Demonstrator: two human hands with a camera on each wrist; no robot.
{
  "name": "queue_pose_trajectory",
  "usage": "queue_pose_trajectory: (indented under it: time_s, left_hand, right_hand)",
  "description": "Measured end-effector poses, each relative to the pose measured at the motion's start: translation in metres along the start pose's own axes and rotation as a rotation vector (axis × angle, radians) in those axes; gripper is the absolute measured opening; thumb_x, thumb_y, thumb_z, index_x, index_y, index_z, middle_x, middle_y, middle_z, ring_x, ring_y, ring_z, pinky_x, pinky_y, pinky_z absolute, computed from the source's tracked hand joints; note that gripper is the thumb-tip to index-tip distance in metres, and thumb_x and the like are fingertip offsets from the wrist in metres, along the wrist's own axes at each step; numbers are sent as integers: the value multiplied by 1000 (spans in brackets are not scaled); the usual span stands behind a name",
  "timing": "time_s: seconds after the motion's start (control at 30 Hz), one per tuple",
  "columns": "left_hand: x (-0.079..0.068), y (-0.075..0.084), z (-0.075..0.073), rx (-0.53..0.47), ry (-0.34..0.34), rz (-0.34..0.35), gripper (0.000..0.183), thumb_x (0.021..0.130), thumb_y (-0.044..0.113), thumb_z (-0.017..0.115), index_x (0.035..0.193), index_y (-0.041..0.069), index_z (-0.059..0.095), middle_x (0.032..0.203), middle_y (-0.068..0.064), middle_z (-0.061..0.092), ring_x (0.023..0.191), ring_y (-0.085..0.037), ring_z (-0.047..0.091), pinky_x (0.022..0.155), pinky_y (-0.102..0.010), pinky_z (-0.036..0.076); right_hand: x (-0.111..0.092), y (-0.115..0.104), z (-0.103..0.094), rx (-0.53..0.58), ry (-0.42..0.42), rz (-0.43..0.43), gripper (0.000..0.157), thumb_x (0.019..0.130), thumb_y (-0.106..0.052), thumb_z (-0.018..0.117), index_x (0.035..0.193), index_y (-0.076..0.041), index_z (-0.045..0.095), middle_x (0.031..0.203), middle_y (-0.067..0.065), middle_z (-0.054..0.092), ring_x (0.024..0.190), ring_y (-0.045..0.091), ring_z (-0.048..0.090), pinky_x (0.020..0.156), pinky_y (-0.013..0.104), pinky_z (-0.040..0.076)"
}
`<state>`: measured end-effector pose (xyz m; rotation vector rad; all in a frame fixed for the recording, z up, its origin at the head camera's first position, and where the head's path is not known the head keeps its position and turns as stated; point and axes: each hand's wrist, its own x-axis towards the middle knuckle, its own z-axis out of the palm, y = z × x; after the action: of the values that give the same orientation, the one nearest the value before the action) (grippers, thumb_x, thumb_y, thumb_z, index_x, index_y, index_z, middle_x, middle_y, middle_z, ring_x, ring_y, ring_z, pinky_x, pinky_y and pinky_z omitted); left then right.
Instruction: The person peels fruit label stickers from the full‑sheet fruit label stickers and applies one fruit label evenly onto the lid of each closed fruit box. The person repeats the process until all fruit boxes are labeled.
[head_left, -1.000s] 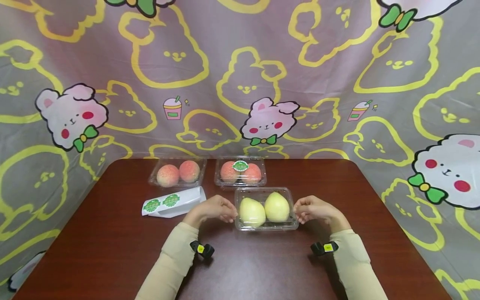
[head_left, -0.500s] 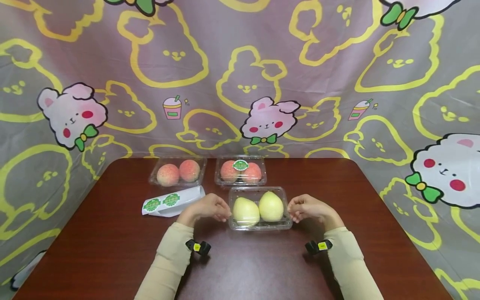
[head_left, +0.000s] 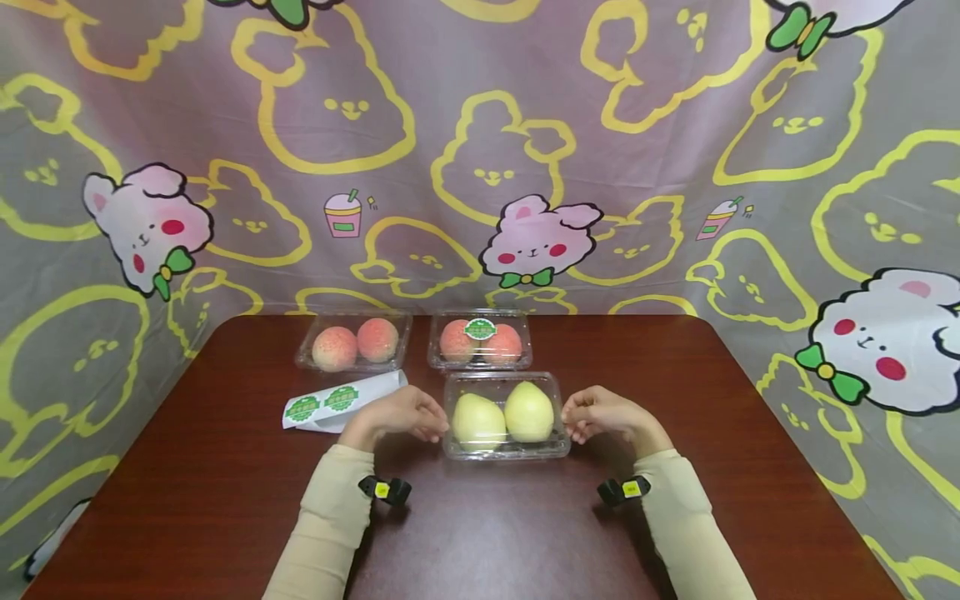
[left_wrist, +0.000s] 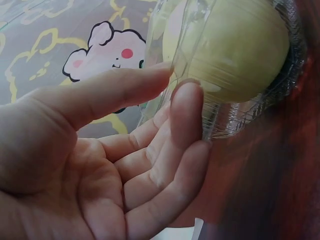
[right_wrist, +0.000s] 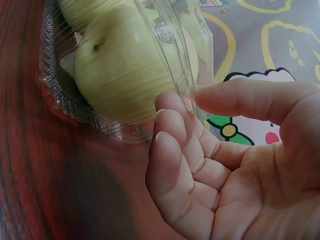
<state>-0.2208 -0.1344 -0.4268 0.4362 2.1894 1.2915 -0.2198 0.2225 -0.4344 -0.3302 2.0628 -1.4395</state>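
At a dark, glossy worktop (head_left: pixel 480 533), a left hand (head_left: pixel 401 414) and right hand (head_left: pixel 609 413) hold a clear plastic tub (head_left: pixel 507 454).
From here, both hands turn inward, wrists bent; each grip is nearly closed, thumb and fingertips pinching the tub's rim. It is between them, before two clear peach boxes (head_left: pixel 480 366). A curled white sheet (head_left: pixel 378 388) lies near the left hand. Two smooth, yellow-green pears (head_left: pixel 529 412) sit inside the tub; the writing on green round labels (head_left: pixel 341 398), on the sheet and one box, is too small to read.

On my worktop (head_left: pixel 187 500), the pear box (head_left: pixel 506 455) sits between my left hand (head_left: pixel 401 414) and right hand (head_left: pixel 609 414), two peach boxes (head_left: pixel 480 365) behind, a sticker sheet (head_left: pixel 343 400) left.
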Motion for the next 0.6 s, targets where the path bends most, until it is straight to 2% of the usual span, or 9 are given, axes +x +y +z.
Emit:
queue_pose_trajectory:
  time_s: [0.3,0.6]
  left_hand:
    - [-5,-4,-8,19,-2,-8,21,88,7,63,100,-10,67,82,-9,73,69,-9,65,74,-31,59]
    - [-10,-6,-14,39,-1,7,21,88,6,62,100,-11,67,85,-13,73,70,-10,66,74,-34,60]
  right_hand:
    - [7,-4,5,-1,-12,-1,12,91,-8,56,89,4,59,70,0,63,61,9,60,61,23,54]
    - [12,-9,11,-8,-22,-10,14,91,-7,56,89,6,59,69,0,63,61,9,59,61,23,54]
